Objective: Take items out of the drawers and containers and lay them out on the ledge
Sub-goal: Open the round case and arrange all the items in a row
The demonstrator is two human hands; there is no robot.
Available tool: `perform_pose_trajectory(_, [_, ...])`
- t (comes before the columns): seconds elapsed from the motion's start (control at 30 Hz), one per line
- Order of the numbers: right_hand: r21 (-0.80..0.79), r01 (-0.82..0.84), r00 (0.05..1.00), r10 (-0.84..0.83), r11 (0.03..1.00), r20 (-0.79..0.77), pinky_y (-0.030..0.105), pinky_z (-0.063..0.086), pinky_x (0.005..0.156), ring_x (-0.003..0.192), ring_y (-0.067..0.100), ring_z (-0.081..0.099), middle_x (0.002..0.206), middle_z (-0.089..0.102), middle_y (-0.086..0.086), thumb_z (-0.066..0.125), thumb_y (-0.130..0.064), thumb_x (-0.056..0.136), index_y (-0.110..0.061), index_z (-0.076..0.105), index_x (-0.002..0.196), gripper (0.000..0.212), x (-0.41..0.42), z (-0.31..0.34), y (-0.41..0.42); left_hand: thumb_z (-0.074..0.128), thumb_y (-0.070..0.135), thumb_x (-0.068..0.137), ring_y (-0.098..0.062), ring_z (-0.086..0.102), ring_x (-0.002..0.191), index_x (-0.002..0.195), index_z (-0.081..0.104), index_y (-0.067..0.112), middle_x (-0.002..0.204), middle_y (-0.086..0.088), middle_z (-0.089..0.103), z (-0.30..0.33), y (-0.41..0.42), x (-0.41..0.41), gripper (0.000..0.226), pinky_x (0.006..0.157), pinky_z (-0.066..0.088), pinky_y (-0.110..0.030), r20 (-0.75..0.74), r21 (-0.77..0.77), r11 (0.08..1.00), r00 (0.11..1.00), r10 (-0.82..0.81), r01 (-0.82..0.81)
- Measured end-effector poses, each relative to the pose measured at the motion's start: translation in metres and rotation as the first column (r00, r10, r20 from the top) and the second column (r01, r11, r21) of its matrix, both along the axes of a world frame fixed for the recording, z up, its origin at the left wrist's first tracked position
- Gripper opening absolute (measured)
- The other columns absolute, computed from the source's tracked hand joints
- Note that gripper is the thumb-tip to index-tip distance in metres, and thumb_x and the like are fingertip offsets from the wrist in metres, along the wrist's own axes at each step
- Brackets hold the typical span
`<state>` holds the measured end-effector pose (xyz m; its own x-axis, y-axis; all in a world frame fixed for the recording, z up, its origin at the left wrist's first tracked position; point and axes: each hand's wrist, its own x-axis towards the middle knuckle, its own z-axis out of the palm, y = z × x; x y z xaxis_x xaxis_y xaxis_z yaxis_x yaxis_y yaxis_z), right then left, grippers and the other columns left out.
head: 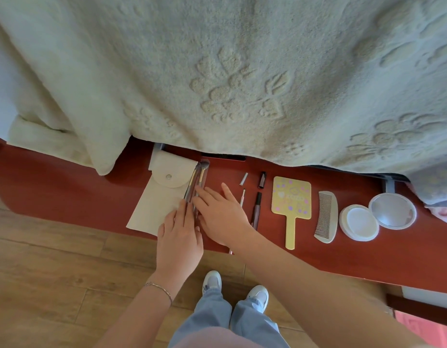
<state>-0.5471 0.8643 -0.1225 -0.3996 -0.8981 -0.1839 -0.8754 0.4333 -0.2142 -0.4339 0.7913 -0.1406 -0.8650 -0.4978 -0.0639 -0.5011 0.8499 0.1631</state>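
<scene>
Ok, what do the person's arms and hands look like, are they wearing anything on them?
Both forearms are bare, with no sleeves in view. The left hand has a thin silver-coloured chain bracelet around its wrist. The right hand and its wrist show no bracelet or watch. No gloves on either hand.

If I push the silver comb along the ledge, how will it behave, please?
The silver comb lies flat on the red ledge, so it will probably slide, not roll. It looks metallic, likely stiff. Its fine teeth may bend if pressed.

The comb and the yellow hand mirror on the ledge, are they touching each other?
Apart. The head view shows a strip of bare red ledge between the comb and the yellow hand mirror along their whole length.
</scene>
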Motion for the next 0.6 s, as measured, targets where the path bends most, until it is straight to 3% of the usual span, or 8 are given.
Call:
perform_pose_trajectory(0.27, [-0.037, -0.003, 0.999, 0.002, 0.999, -0.04, 0.047, 0.001, 0.115, 0.142, 0.022, 0.021, 0.152, 0.031, 0.005, 0.043, -0.031, 0.096, -0.022, 0.04, 0.137, 0.042, -0.003, -0.002, 0.015, 0.071, 0.017, 0.073, -0.036, 0.059, 0.107, 0.124, 0.055, -0.001, 0.126, -0.021, 0.057, -0.003, 0.009, -0.007, 0.057, 0.08, 0.054, -0.043, 0.003, 0.043, 0.997, 0.998, -0.057, 0.056])
perform_pose_trajectory(0.6, [-0.03, 0.021, 0.999, -0.022, 0.999, -0.042, 0.043, -0.003, 0.115, 0.142, 0.02, 0.022, 0.152, 0.031, 0.005, 0.037, -0.031, 0.098, -0.021, 0.041, 0.138, 0.042, -0.01, 0.002, 0.033, 0.072, 0.014, 0.074, -0.037, 0.057, 0.109, 0.125, 0.054, -0.003, 0.126, -0.022, 0.057, -0.004, 0.014, -0.014, 0.056, 0.09, 0.048, -0.043, -0.023, 0.079, 0.994, 0.997, -0.08, 0.082])
